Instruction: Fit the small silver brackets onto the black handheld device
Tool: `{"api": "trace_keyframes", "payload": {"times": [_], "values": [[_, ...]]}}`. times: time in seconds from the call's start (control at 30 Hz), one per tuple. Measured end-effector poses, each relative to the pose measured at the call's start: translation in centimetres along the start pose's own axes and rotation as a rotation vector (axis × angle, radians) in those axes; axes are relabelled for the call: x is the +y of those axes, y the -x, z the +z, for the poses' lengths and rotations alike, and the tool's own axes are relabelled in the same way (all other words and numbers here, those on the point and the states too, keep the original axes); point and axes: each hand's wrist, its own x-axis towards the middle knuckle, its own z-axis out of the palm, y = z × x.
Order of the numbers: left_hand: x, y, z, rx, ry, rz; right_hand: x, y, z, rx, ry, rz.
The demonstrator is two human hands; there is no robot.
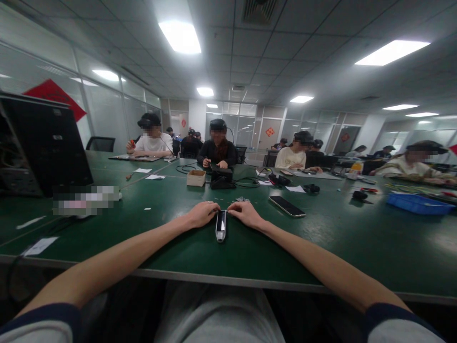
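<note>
A slim white handheld device [221, 226] with a long dark screen lies on the green table, its narrower tip pointing toward me. It looks like a scanning pen. My left hand [204, 214] is closed at its far left corner, thumb and fingertips drawn together against the edge. On the opposite side, my right hand [246, 213] has its fingers curled and pinched at the far right corner. Whether something small is between the fingertips is too fine to make out. Just behind my right hand lies a crumpled clear piece [241, 199], partly covered by the fingers.
A smartphone [286, 206] lies right of my hands. Ahead are a small cardboard box [196, 178] and a black case [221, 178]. A blue tray [418, 203] stands far right, a black computer tower [43, 143] at left. Several people sit around the table [171, 252].
</note>
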Motion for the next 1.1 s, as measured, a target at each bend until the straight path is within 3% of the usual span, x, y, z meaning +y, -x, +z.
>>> {"api": "trace_keyframes", "payload": {"times": [0.3,1.1], "values": [[-0.4,-0.1,0.4,0.016,-0.011,0.018,-1.3,0.3,0.0,0.012,0.052,0.006],[-0.5,-0.1,0.4,0.016,-0.013,0.026,-0.5,0.2,0.4,0.043,0.118,-0.004]]}}
